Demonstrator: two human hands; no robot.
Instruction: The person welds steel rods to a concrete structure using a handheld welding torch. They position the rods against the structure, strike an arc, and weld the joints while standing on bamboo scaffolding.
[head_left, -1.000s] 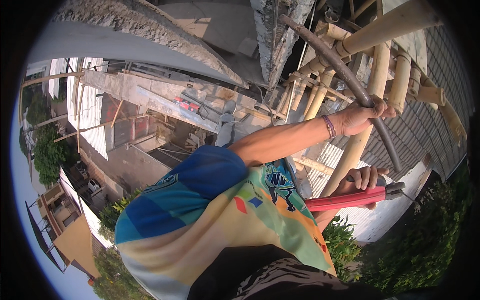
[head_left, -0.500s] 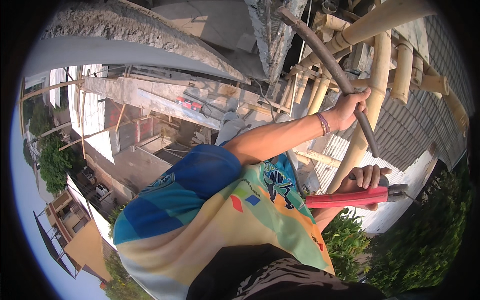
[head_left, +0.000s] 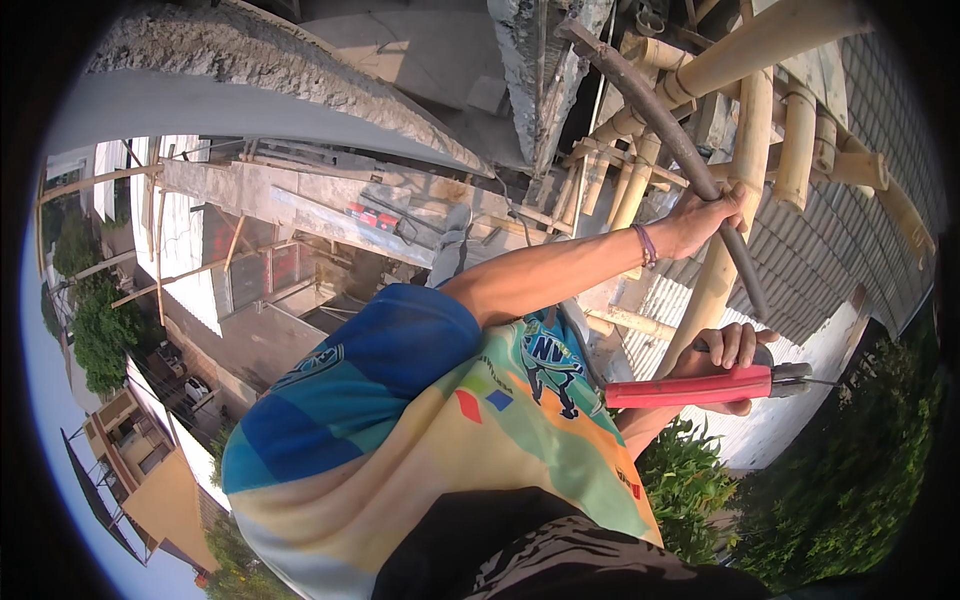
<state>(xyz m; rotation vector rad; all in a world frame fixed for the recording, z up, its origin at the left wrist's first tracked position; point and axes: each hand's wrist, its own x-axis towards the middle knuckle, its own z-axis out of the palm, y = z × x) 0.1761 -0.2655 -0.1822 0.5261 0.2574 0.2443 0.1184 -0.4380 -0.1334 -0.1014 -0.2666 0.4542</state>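
Observation:
My left hand (head_left: 703, 222) is closed around a curved dark brown bar (head_left: 668, 132), gripping it near its lower part. The bar slants from the upper middle down to the right, and its lower end hangs free above my right hand (head_left: 733, 346). That hand wraps the grip of a red power drill (head_left: 690, 388) with a grey front end. A thin bit sticks out of the drill towards the right. My thumb and part of the grip are hidden. The bar's lower end and the drill look close together, but I cannot tell whether they touch.
Lashed bamboo poles (head_left: 752, 130) stand close behind my hands, over a grey tiled roof (head_left: 800, 255). A rough concrete wall edge (head_left: 290, 75) runs across the upper left. Below lies a ledge (head_left: 300, 205) with a red tool (head_left: 372, 216) on it. Green leaves (head_left: 690, 480) are at the lower right.
The bar in my left hand has shifted slightly right and down. The drill in my right hand has risen a little towards it. The whole view has moved slightly.

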